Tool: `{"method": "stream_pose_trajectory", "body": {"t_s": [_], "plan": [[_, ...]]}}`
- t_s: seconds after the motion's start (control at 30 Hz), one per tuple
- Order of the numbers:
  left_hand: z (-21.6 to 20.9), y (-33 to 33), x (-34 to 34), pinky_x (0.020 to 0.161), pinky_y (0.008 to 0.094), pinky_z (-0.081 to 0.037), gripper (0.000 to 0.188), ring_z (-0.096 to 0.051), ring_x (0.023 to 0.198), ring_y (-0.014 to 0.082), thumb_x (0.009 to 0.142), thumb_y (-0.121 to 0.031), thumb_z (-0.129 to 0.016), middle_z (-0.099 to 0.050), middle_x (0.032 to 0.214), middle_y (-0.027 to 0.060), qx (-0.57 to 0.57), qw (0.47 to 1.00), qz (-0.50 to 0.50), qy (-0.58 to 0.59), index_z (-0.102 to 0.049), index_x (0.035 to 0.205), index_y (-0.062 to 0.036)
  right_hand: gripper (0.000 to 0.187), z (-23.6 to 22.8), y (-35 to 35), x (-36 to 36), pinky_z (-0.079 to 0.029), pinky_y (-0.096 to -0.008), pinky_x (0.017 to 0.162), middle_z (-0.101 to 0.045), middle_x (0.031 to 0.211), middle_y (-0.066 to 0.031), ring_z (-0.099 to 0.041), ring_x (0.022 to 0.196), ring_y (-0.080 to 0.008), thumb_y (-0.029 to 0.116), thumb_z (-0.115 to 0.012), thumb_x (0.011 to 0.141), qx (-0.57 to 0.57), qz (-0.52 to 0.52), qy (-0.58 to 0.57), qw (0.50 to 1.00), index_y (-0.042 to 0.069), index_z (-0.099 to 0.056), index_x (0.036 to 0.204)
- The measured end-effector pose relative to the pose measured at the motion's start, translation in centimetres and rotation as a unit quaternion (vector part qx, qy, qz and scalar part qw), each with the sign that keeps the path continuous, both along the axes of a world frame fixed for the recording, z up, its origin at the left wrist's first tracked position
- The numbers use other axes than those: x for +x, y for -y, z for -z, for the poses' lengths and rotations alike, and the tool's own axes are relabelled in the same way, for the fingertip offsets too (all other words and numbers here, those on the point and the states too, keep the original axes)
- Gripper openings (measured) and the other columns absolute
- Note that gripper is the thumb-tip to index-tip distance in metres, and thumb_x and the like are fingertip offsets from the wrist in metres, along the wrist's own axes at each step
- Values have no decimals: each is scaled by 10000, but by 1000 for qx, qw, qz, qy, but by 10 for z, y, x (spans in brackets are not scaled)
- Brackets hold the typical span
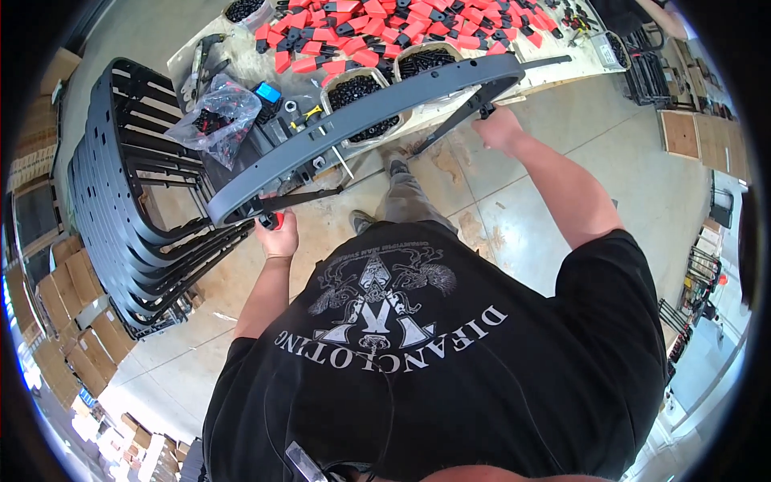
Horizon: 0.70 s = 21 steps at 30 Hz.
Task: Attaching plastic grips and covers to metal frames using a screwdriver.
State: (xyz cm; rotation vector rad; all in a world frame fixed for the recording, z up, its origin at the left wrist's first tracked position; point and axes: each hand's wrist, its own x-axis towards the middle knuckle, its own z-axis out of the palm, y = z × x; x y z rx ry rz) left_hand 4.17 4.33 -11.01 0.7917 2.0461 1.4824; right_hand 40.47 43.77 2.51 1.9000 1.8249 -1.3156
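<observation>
A dark grey metal frame [377, 112] with a long, slightly bowed bar and rounded ends is held across in front of me, above the table's near edge. My left hand [277, 236] is closed at its left end, where a small red and black piece [274, 220] shows by the fingers. At the right end my right hand [499, 130] is closed round the frame's side by a small black fitting [487, 111]. The undersides of both grips are hidden. Thin black bars [309, 196] run from the frame toward me.
A worktable [554, 74] bears a heap of red and black plastic parts [377, 32], tubs of small black pieces [353, 90], a clear plastic bag [221, 120] and a drill [202, 60]. Similar frames stand stacked [104, 193] at left. Cardboard boxes [84, 353] lie beyond them.
</observation>
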Motion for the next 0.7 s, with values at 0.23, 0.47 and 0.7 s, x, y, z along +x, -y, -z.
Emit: {"method": "stream_pose_trajectory", "body": {"t_s": [0.23,0.47,0.7], "plan": [[-14,-2,-3,1084,369,-440,535,-597,1215,242,845,-43,-712,-623,1296,135,-41,997,19,-56,-527,1343,20,294,50,21,32,-465,-287,580,-627,873,-68,-584,661,-160,270,-665,974,-139,209,-407,878,1,-609,1079],[-19,-2,-3,1064,364,-451,513,-605,1199,236,822,-40,-717,-637,1274,121,-42,994,27,-98,-570,1312,-3,391,78,42,35,-329,-242,527,-524,813,-26,-382,595,-85,429,-640,1011,-158,323,-621,696,47,-562,983],[-30,-9,4,1081,374,-437,537,-593,1211,250,833,-43,-671,-621,1295,128,-102,994,-5,-37,-521,1347,2,352,-6,31,14,-256,-244,423,-492,719,-25,-319,493,-82,385,-641,1024,-142,428,-300,841,84,-518,886]]}}
